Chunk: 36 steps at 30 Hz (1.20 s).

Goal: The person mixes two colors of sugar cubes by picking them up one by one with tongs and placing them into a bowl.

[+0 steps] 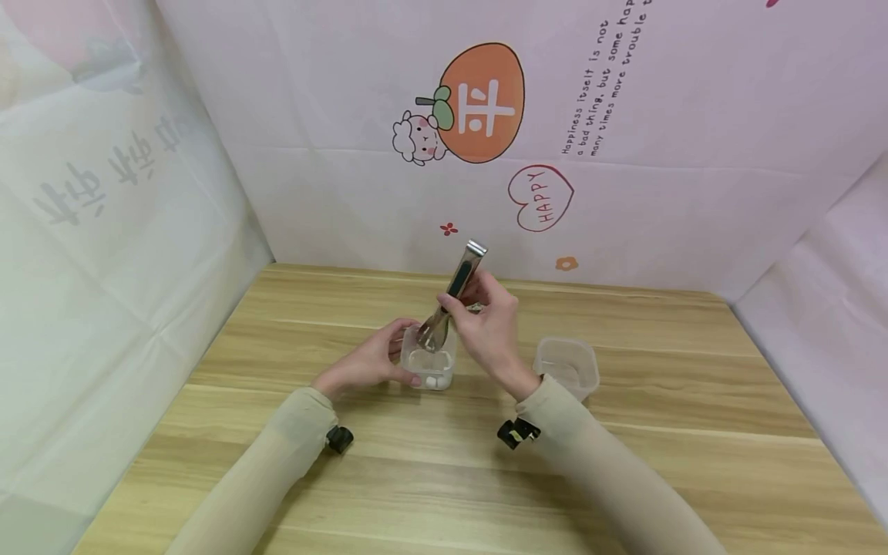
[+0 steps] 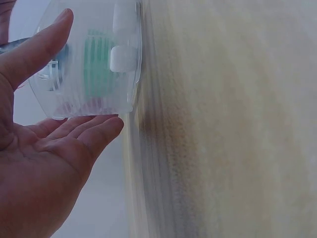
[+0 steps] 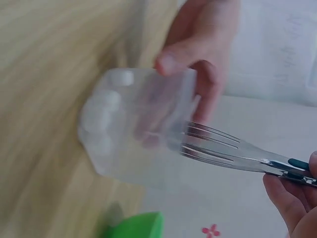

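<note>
A clear plastic container stands on the table with several small white pieces at its bottom. My left hand holds it from the left, thumb on the near side and fingers round the far side. My right hand grips metal tongs with dark inlays on the handles. Their fork-like tips point down into the container's mouth, above the white pieces, and nothing shows between them. In the left wrist view a white piece lies against the container's wall.
A second clear container stands to the right, beside my right forearm. Something green, only partly in view, is near the first container. A printed cloth hangs along the far edge of the wooden table.
</note>
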Tool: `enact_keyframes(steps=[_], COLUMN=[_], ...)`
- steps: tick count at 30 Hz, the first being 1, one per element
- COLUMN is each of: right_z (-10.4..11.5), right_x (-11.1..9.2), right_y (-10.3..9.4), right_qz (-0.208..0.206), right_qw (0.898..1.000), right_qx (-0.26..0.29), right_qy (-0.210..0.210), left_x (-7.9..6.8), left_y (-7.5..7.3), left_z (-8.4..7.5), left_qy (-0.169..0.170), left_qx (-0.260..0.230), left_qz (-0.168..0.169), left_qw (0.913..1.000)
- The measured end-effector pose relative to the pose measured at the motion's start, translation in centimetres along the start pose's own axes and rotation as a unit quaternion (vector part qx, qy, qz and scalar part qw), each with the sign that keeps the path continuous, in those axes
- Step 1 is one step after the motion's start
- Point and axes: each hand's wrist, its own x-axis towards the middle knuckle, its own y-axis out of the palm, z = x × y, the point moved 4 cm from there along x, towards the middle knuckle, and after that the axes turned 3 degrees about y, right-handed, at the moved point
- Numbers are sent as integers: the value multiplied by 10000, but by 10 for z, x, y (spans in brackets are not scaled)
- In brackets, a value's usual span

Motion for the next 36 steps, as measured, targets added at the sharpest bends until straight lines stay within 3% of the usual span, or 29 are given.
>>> enact_keyframes(steps=[8,20,29,36], right_z=[22,-23,-38,-15], right_x=[22,51,53,42], right_y=[-24,-48,-51,-48], right_qz=[-361,-728,-691,-494], right_qw=[9991,9941,9914,9953], right_qx=[-175,-798,-1096,-829], right_qy=[-151,-17,166,80], left_x=[-1,-1,-1,-1], left_y=[0,0,1,0], left_z=[-1,0,-1,1], left_qy=[-19,6,27,-81], left_qx=[255,259,114,118], left_qz=[-31,-2,-15,-45], left_qw=[9997,9997,9999,9999])
